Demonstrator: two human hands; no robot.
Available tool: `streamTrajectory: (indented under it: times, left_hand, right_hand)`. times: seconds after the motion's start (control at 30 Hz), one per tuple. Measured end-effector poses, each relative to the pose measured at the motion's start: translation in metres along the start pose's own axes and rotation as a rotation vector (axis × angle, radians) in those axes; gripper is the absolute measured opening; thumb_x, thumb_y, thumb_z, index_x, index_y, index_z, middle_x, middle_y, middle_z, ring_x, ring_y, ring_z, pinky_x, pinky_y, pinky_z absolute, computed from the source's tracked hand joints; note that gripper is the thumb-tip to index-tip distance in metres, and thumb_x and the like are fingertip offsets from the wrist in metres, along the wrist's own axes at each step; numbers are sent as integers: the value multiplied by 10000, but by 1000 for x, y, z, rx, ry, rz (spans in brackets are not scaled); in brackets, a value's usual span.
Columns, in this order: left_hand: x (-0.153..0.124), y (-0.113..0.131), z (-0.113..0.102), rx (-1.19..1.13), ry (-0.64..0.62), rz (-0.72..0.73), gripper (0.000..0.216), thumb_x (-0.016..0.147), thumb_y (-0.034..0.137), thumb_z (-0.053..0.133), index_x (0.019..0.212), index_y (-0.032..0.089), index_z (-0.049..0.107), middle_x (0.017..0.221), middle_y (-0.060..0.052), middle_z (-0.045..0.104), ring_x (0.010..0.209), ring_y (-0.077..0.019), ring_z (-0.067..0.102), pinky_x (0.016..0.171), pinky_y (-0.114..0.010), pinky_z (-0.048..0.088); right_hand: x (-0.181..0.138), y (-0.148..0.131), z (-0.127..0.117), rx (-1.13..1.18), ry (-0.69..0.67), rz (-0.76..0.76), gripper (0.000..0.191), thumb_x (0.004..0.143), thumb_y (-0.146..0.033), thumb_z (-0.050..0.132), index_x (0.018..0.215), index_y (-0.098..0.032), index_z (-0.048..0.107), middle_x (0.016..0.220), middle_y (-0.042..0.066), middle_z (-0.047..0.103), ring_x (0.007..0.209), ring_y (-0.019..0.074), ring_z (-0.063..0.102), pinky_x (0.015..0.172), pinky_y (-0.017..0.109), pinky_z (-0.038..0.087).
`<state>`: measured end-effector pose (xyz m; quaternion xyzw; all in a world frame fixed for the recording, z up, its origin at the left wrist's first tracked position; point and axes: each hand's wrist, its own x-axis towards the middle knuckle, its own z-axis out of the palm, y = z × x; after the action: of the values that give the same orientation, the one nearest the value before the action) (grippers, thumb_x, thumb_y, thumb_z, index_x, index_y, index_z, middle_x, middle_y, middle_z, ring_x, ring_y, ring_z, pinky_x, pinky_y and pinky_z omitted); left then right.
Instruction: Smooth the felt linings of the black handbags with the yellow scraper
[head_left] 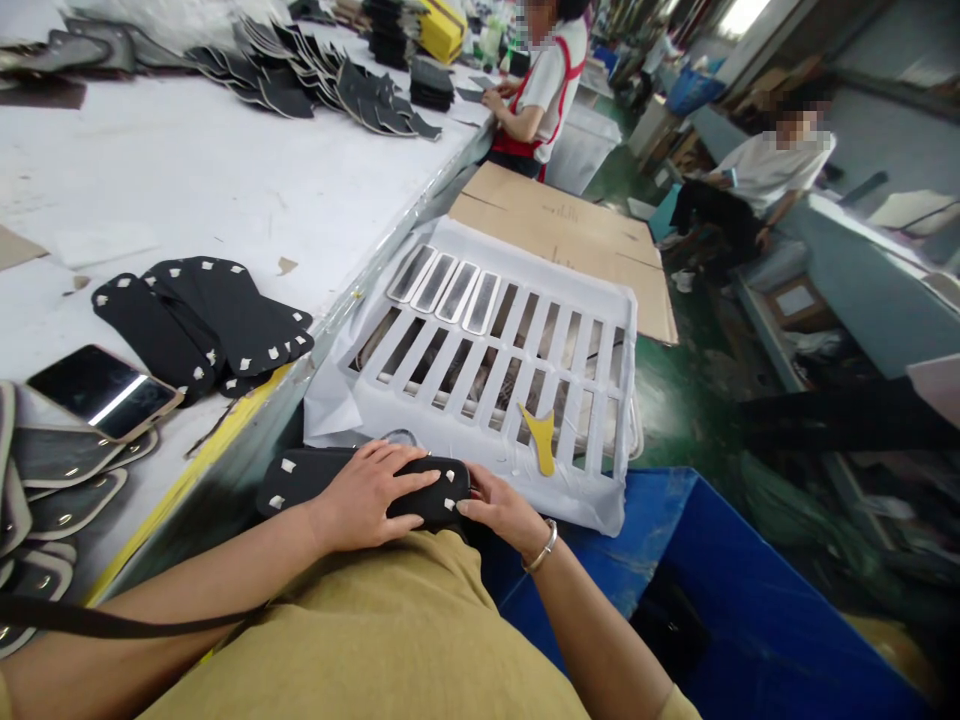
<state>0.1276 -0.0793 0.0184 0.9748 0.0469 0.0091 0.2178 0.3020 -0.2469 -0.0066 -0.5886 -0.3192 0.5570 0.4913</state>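
- The black piece (315, 478) with little white tabs along its edge lies across our lap, right under both hands and up against the table's edge.
- Our left hand (371, 495) lies flat on top of it, fingers stretched out and relaxed, not grabbing anything.
- Our right hand (502, 510) has the piece's right end: thumb on top by a white tab, the other fingers tucked out of sight below, so it's gripping that end. There's a bracelet (541, 548) on that wrist.
- Just beyond the hands is a white slatted crate (600, 300), with a yellow scraper (541, 438) lying on its slats, just past our right hand.
- Below the right forearm there's a blue bin (712, 600).
- Left of our left hand, up on the white table (187, 170), there's a fanned stack of the same black pieces (217, 315), and a phone (101, 390) nearer to us.
- Way beyond the crate is flat cardboard (555, 225), then a co-worker (544, 95) at the table, hands on other black parts. Another person (757, 180) sits well off to the right.
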Motion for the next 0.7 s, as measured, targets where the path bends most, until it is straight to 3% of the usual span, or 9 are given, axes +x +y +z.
streamTrajectory:
  times: [0.2, 0.37, 0.47, 0.57, 0.7]
  left_hand:
    - [3, 4, 0, -67, 4, -64, 510, 724, 360, 655, 1223, 324, 558, 1314, -64, 484, 1171, -287, 454, 1023, -492, 275]
    - [4, -14, -9, -122, -144, 43, 623, 723, 291, 664, 1309, 348, 461, 1387, -52, 425, 1236, -282, 414, 1029, -476, 294]
    - [2, -25, -13, -124, -174, 103, 660, 714, 291, 680, 1330, 304, 442, 1437, -70, 366, 1270, -280, 384, 1052, -454, 285]
    - [-2, -33, -9, -103, -127, 114, 776, 655, 364, 732, 1352, 231, 416, 1431, -124, 361, 1270, -288, 381, 1049, -425, 303]
    - [-4, -35, -4, -56, -112, 141, 847, 620, 416, 753, 1343, 134, 412, 1336, -172, 465, 1215, -296, 431, 1045, -430, 302]
  right_hand:
    - [-1, 5, 13, -26, 91, -33, 491, 710, -261, 603, 1184, -185, 503, 1161, 55, 581, 1100, 216, 527, 977, 388, 408]
    - [-2, 5, 10, -114, 74, -67, 484, 756, -259, 560, 1225, -195, 462, 1200, 70, 559, 1118, 211, 526, 982, 398, 411]
    - [-3, -4, 5, -405, 79, -106, 613, 768, -323, 586, 1328, -208, 366, 1339, 108, 456, 1223, 236, 449, 1035, 441, 351]
    - [-4, -20, 8, -829, 79, -228, 843, 670, -440, 697, 1378, -186, 316, 1413, 148, 363, 1312, 285, 319, 1083, 493, 250]
    - [3, -36, 20, -1177, 6, -358, 895, 588, -501, 749, 1335, -157, 396, 1308, 156, 479, 1273, 316, 351, 1103, 540, 127]
